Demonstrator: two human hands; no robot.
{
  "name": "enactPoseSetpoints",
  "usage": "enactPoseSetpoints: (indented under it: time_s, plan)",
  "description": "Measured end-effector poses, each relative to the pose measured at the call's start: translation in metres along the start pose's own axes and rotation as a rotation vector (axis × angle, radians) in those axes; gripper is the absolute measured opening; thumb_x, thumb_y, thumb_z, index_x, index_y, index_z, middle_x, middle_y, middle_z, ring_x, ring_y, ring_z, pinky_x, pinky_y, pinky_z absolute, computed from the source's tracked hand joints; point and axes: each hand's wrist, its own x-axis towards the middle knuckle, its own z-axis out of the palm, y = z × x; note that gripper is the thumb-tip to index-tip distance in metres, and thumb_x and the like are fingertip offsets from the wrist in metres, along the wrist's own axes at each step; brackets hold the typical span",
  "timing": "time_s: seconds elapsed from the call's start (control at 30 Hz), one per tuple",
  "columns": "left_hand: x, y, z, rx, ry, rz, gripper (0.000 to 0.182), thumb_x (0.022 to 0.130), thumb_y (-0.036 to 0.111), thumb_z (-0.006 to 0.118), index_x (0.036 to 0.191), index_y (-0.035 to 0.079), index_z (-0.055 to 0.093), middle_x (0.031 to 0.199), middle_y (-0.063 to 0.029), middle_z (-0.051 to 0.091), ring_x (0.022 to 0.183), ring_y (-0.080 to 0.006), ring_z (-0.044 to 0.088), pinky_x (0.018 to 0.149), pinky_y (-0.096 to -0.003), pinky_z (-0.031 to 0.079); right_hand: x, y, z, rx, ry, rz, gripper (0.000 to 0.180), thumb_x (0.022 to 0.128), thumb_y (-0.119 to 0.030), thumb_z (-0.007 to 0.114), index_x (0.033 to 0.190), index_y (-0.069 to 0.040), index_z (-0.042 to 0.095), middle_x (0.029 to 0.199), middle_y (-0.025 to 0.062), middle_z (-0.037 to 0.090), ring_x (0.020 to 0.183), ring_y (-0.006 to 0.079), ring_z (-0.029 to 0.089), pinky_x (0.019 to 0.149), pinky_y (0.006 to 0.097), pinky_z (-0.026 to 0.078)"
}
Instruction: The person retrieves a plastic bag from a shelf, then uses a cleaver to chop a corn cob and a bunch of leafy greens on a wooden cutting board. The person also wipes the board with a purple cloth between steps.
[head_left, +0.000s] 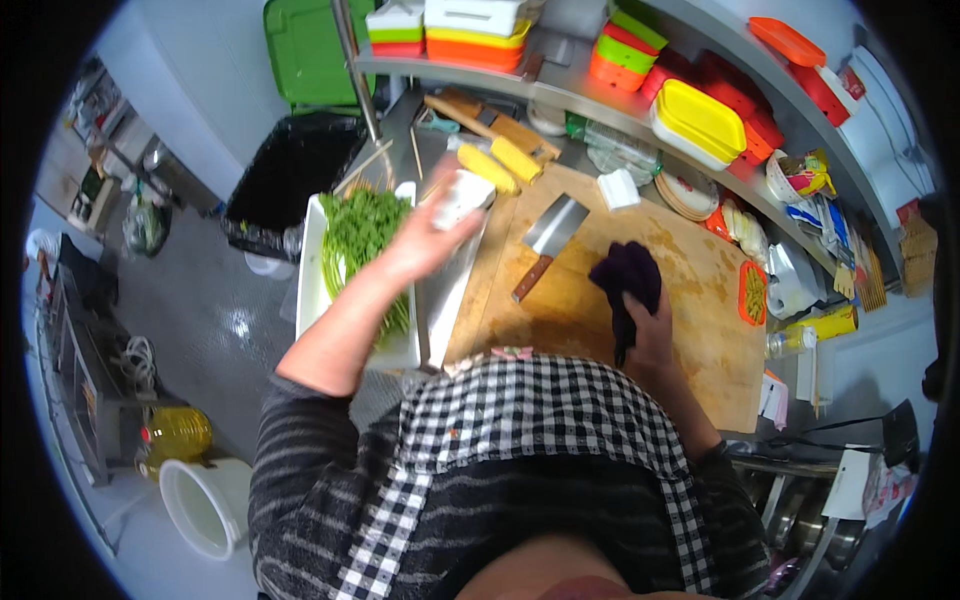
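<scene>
My left hand (431, 232), blurred, grips a small white object (466, 196) between thumb and fingers; its exact kind is unclear. This hand is above the gap between a white tub (307, 300) of leafy green herbs (364, 225) and the wooden cutting board (705, 360). A bunched dark purple cloth (628, 271) is in my right hand (651, 330), over the board. Between the hands a cleaver (556, 223) lies flat, its brown handle toward me. Two peeled corn cobs (486, 168) rest at the board's far left corner.
A second white object (619, 189) sits on the board's far edge. Orange-rimmed dish (752, 292) of cut green pieces stands at right. A metal shelf (585, 90) with colourful plastic tubs (701, 116) overhangs the back. Left of the counter is a black-lined bin (292, 172).
</scene>
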Motion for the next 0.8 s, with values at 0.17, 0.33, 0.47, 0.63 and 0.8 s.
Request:
enactPoseSetpoints:
  time_s: [0.17,0.33,0.47,0.63,0.8]
  plan:
    - [-0.023,0.021,0.13,-1.438,-0.46,-0.614,0.054,0.099,0.048,0.045,0.137,0.009,0.045,0.121,-0.0099,0.059,0.09,-0.0174,0.059,0.077,-0.0307,0.052,0.003,0.037,0.032,-0.422,-0.277,-0.043,0.075,0.083,-0.009,0.067,0.144,-0.001,0.024,0.141,0.0175,0.039,0.126,0.0294,0.044,0.107,0.0406,0.035]
    - [-0.053,-0.012,0.146,-1.337,-0.156,-0.771,0.047,0.1,0.049,0.04,0.108,0.008,0.061,0.098,-0.0055,0.066,0.081,-0.017,0.061,0.075,-0.0281,0.053,0.001,0.099,0.033,-0.743,-0.488,-0.21,0.086,0.071,-0.016,0.081,0.139,-0.003,0.029,0.133,0.0209,0.038,0.122,0.0361,0.042,0.103,0.0436,0.038]
    - [-0.075,-0.024,0.139,-1.404,-0.21,-0.83,0.05,0.1,0.05,0.038,0.114,0.006,0.058,0.103,-0.0058,0.065,0.085,-0.0156,0.061,0.077,-0.0264,0.052,-0.001,0.118,0.036,-0.536,-0.56,0.012,0.075,0.074,-0.012,0.077,0.135,-0.002,0.034,0.127,0.0184,0.043,0.118,0.0311,0.047,0.1,0.0406,0.04]
    - [-0.106,-0.018,0.102,-1.35,-0.336,-0.651,0.055,0.103,0.042,0.034,0.14,0.001,0.036,0.133,-0.0166,0.051,0.114,-0.0238,0.055,0.1,-0.0339,0.044,0.022,0.122,0.059,-0.652,-0.406,-0.012,0.055,0.081,-0.01,0.071,0.127,0.0,0.042,0.116,0.0156,0.052,0.11,0.026,0.053,0.095,0.0355,0.043]
    - [-0.137,-0.003,0.056,-1.121,-0.151,-0.588,0.06,0.101,0.032,0.044,0.15,0.005,0.021,0.143,-0.0187,0.04,0.126,-0.0256,0.048,0.106,-0.0355,0.04,0.072,0.117,0.083,-0.53,-0.234,0.374,0.044,0.087,-0.017,0.067,0.123,0.0,0.047,0.105,0.0108,0.061,0.095,0.0207,0.06,0.082,0.032,0.049]
